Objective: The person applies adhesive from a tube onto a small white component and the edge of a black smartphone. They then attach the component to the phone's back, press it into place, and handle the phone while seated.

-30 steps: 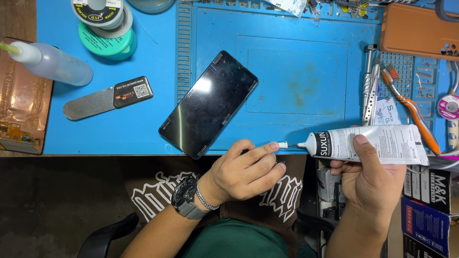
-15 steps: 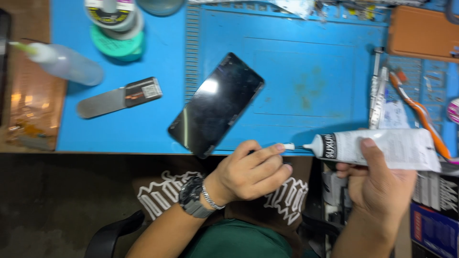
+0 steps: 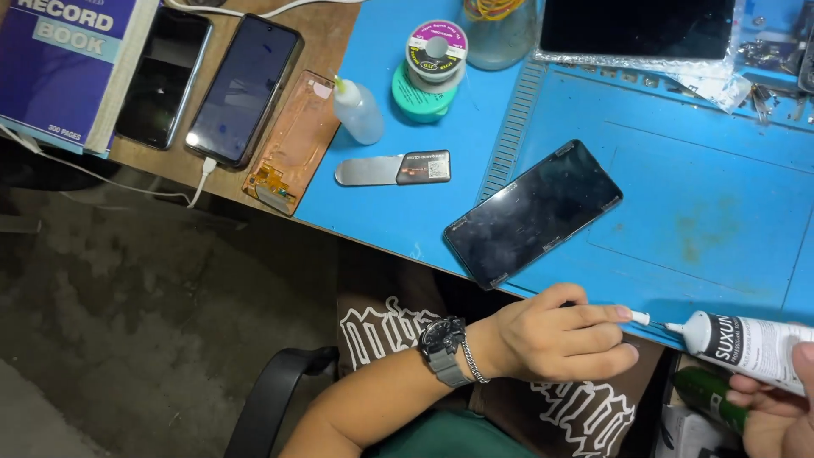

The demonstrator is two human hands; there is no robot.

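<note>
Left hand (image 3: 555,339) at the mat's near edge, fingertips pinched narrowly on the small white cap (image 3: 640,318) at the glue tube's nozzle. Right hand (image 3: 776,407) at the frame's lower right, partly cut off, closed around the white tube (image 3: 750,341), held level, nozzle pointing left. Dark phone (image 3: 532,212) face up on blue mat (image 3: 704,220), just above the left hand. Metal spatula (image 3: 392,169) and squeeze bottle (image 3: 356,110) well apart to the left.

A phone (image 3: 532,214) lies on the mat (image 3: 721,195) — a metal pry tool (image 3: 392,169) to its left, a squeeze bottle (image 3: 357,109) and solder spool (image 3: 436,51) behind that tool.
</note>
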